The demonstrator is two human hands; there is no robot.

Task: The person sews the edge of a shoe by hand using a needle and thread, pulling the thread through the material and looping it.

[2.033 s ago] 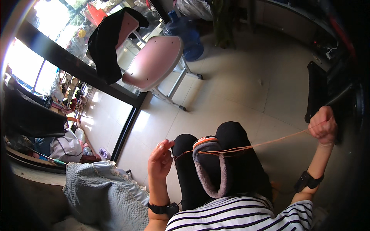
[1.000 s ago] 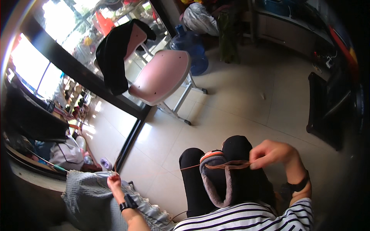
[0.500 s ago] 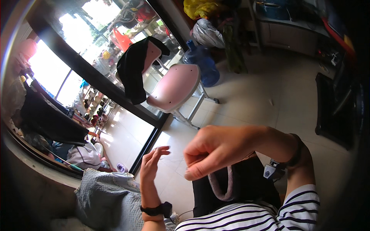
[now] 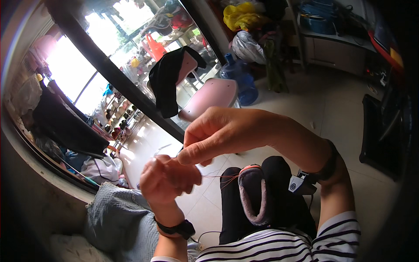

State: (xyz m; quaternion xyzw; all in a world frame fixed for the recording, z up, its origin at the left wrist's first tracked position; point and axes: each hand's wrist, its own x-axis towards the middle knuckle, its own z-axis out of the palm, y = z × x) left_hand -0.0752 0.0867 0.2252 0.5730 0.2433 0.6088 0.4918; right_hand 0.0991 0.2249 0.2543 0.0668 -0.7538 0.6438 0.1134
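On my lap lies a grey slipper (image 4: pixel 252 192) with a fleecy lining and an orange edge at its far end. Thin reddish thread (image 4: pixel 218 176) runs from that end leftward to my left hand (image 4: pixel 168 179). This hand is somewhat blurred, its fingers curled closed around the thread. Right above it, my right hand (image 4: pixel 211 137) pinches thumb and fingers together on the thread, almost touching the left hand. The fine detail between the fingertips is too small to make out.
A pink chair (image 4: pixel 211 98) with a black cloth over its back stands ahead, beside a blue water bottle (image 4: pixel 240 81). A grey quilted cloth (image 4: pixel 118 218) lies at the left. A black stand (image 4: pixel 377 135) is at the right. A small device (image 4: pixel 301 182) hangs at my right wrist.
Both hands have come together, the right moving left and up. My left hand has gone from spread fingers to closed. The slipper's far end and the taut thread now show.
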